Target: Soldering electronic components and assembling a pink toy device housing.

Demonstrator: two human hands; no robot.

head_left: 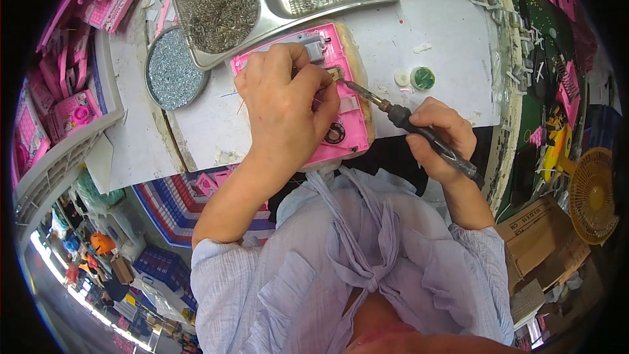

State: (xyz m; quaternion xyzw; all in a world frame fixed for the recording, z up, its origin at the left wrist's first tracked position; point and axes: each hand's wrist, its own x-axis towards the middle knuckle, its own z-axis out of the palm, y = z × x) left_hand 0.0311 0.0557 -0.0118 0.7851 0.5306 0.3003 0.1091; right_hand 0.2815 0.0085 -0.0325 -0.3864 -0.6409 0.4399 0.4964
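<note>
Soldering iron (398,115): lies right of the left hand (282,95), its tip over the right part of the pink casing (354,121). Long axis diagonal; tip points up-left, away from the wearer. Judged light, rigid, hot at the metal end; hold by the black grip. Right hand (445,136): fingers curled closed round that grip. Left: fingers bent over casing; cannot tell what they pinch. Beyond: steel tray (278,26).

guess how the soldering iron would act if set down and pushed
The soldering iron would probably roll, since its handle looks round. It likely wouldn't bend: its shaft looks metal and straight. It seems light: the right hand alone holds it.
</note>
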